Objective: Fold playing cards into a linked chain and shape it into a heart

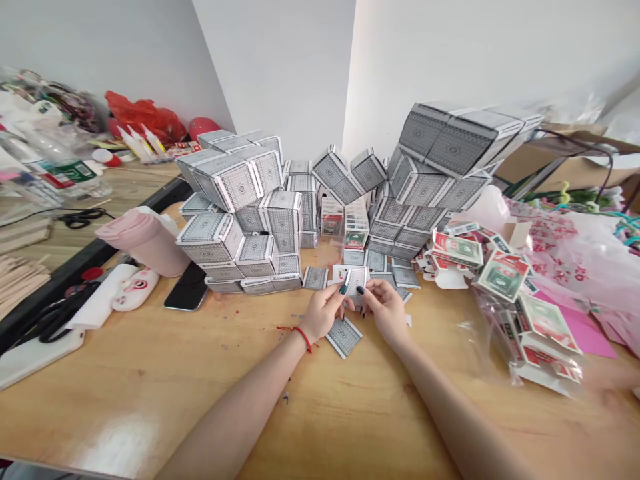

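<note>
Between my two hands is a small stack of playing cards [357,277], grey patterned backs toward me. My left hand [321,312], with a red string at the wrist, grips the left side with thumb and fingers. On the right side, my right hand [388,310] pinches the same cards, thumb on top. Just below the hands a playing card [344,338] lies back up on the table. More face-down cards [315,277] lie beyond the fingers, and a face-up card [339,273] is partly covered behind the held ones. My fingertips underneath are partly hidden.
Tall stacks of grey-backed card blocks rise at left [240,180] and right [445,143]. Red-and-green card boxes [503,275] pile up at right beside a plastic bag [560,233]. A phone [186,287] and a pink cup [147,240] stand left on the wooden table [200,387].
</note>
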Demonstrator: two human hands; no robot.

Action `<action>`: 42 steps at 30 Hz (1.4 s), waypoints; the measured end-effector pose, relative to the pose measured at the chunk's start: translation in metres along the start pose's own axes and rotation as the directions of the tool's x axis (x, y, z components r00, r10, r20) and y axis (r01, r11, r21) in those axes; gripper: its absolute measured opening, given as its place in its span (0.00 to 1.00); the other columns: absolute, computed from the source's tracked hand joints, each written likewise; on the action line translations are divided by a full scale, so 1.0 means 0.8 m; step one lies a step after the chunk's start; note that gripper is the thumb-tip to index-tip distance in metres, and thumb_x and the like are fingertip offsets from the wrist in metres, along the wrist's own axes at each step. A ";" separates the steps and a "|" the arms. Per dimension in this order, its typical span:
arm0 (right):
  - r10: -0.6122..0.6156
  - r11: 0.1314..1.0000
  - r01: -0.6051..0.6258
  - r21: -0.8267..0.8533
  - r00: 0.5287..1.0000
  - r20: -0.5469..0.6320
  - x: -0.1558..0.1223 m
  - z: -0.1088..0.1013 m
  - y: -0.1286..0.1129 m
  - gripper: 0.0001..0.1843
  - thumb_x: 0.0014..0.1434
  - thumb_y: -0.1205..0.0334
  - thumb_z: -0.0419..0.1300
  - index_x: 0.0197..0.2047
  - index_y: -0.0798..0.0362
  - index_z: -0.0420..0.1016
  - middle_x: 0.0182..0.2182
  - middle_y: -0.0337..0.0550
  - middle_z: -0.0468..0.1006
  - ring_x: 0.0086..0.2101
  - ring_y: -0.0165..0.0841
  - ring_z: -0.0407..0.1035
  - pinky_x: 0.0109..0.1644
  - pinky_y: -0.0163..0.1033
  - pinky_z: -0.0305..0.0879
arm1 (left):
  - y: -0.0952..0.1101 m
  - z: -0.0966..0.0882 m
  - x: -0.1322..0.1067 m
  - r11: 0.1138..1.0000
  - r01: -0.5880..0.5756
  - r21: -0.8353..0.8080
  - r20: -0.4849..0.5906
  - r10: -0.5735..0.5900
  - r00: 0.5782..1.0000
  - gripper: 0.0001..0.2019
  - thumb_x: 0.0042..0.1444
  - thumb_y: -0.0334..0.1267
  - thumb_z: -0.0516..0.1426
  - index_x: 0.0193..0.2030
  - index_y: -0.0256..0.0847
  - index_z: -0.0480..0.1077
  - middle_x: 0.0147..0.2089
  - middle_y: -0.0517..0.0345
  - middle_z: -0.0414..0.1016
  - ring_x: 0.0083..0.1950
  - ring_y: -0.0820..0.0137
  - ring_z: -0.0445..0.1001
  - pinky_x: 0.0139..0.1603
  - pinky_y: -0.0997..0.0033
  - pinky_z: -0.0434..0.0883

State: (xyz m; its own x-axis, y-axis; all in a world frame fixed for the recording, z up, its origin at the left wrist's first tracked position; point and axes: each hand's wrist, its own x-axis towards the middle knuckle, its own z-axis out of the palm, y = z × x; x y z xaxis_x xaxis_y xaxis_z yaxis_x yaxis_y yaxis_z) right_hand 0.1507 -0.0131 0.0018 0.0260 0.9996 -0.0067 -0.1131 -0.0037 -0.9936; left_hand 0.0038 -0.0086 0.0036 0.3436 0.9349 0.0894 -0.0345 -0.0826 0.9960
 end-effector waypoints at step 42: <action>-0.034 0.994 -0.009 0.112 0.925 0.379 -0.010 -0.008 -0.011 0.35 0.51 0.52 0.59 0.58 0.46 0.48 0.29 0.40 0.70 0.23 0.32 0.69 0.26 0.40 0.69 | 0.010 -0.005 -0.005 0.961 -0.150 0.233 0.044 0.144 0.989 0.29 0.46 0.35 0.57 0.58 0.42 0.57 0.47 0.51 0.58 0.37 0.71 0.66 0.33 0.72 0.68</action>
State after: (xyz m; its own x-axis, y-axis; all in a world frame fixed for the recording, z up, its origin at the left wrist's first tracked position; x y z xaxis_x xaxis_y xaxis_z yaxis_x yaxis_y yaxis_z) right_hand 0.1580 -0.0212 0.0096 -0.3489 0.9345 0.0703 -0.2235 -0.0101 -0.9747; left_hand -0.0013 -0.0118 0.0114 0.3760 0.8971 0.2320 0.1341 -0.3004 0.9443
